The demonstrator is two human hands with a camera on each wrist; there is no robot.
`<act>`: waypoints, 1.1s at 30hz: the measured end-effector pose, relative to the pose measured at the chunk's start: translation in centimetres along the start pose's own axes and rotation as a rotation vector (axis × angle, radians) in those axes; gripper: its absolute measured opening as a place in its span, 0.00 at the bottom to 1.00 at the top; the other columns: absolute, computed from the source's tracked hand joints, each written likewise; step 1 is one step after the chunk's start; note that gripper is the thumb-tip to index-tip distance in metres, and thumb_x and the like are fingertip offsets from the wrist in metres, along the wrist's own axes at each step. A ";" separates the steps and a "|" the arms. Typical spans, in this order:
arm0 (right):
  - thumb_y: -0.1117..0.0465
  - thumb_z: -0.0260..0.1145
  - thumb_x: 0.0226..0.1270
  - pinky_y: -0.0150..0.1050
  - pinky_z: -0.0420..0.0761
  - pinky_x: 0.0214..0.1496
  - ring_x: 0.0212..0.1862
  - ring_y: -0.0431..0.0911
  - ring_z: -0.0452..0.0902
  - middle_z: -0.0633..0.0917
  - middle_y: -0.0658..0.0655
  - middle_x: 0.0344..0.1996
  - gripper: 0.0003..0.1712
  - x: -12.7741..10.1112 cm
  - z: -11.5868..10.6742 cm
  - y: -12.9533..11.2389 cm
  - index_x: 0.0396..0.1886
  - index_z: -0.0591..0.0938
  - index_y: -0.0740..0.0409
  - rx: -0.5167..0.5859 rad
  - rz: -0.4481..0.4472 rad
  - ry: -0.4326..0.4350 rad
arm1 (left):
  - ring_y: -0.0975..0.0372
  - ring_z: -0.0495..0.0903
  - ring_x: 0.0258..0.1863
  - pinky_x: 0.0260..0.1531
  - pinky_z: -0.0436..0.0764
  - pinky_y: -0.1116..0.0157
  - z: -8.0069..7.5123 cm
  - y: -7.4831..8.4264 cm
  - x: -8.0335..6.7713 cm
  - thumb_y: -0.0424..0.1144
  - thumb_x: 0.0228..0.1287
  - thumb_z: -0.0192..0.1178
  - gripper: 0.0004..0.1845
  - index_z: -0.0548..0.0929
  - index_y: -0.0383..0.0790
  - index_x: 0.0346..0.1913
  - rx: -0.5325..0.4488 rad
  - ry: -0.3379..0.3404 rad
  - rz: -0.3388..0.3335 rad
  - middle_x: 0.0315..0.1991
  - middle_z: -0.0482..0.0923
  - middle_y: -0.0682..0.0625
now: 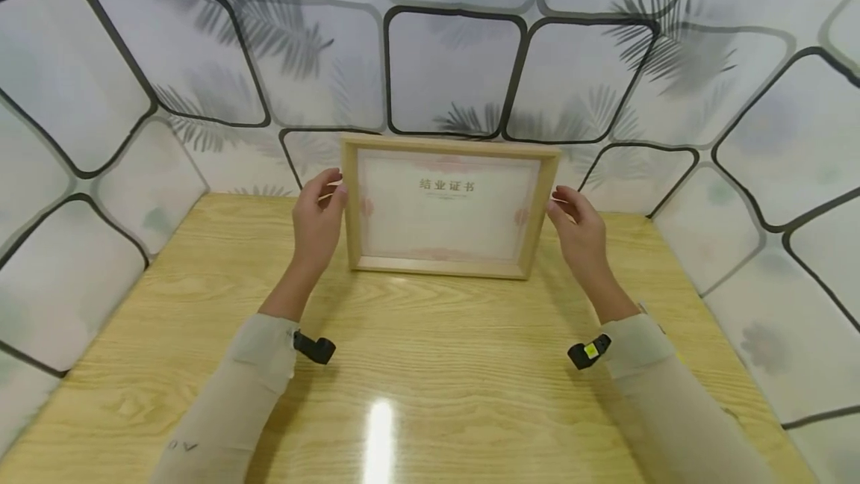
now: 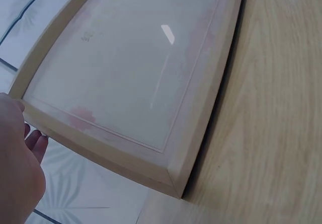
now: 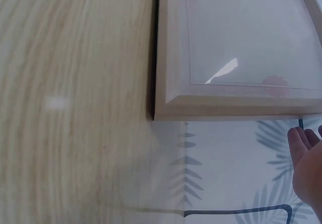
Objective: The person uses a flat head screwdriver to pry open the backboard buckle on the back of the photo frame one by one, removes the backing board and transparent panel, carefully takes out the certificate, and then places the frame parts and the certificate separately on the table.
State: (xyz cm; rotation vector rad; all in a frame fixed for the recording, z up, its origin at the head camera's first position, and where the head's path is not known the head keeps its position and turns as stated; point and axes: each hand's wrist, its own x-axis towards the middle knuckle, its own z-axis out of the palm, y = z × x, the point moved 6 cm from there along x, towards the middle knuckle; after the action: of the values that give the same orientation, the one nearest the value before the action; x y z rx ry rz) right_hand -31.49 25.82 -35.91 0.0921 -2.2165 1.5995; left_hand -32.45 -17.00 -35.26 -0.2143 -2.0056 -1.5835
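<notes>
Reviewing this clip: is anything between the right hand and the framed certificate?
Nothing visible stands between the right hand and the framed certificate. The right wrist view shows only a small gap at the frame's side, with patterned wall covering behind.

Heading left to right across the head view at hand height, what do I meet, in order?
Left hand → rectangular pale wooden frame holding a whitish certificate with pink ornaments → right hand.

Matt wooden frame (image 1: 440, 269), glossy wood-grain table (image 1: 437, 349)
</notes>
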 end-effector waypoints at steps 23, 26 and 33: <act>0.55 0.66 0.73 0.24 0.79 0.51 0.54 0.40 0.78 0.83 0.60 0.55 0.23 0.7 0.5 -1.2 0.64 0.81 0.57 -0.030 0.015 0.069 | 0.67 0.77 0.43 0.44 0.77 0.73 0.5 0.0 1.6 0.40 0.74 0.60 0.16 0.84 0.40 0.59 0.026 0.049 -0.057 0.55 0.81 0.45; 0.56 0.67 0.72 0.23 0.79 0.49 0.53 0.39 0.78 0.84 0.59 0.53 0.22 0.6 0.4 -1.4 0.62 0.83 0.56 -0.052 -0.001 0.085 | 0.66 0.77 0.44 0.45 0.78 0.72 0.4 0.0 1.6 0.41 0.74 0.59 0.16 0.84 0.40 0.59 0.026 0.041 -0.065 0.55 0.81 0.45; 0.60 0.69 0.70 0.21 0.78 0.47 0.46 0.31 0.78 0.86 0.60 0.48 0.19 0.2 0.2 -1.8 0.58 0.85 0.59 -0.085 -0.063 0.145 | 0.66 0.78 0.45 0.45 0.78 0.72 0.1 0.6 1.3 0.41 0.75 0.59 0.15 0.84 0.40 0.59 0.037 0.035 -0.049 0.54 0.82 0.45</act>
State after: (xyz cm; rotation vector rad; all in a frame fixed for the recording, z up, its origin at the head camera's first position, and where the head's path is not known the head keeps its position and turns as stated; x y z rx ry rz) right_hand -31.23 25.04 -34.24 0.0205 -2.1447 1.4302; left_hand -33.26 -17.04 -34.06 -0.1231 -2.0259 -1.5683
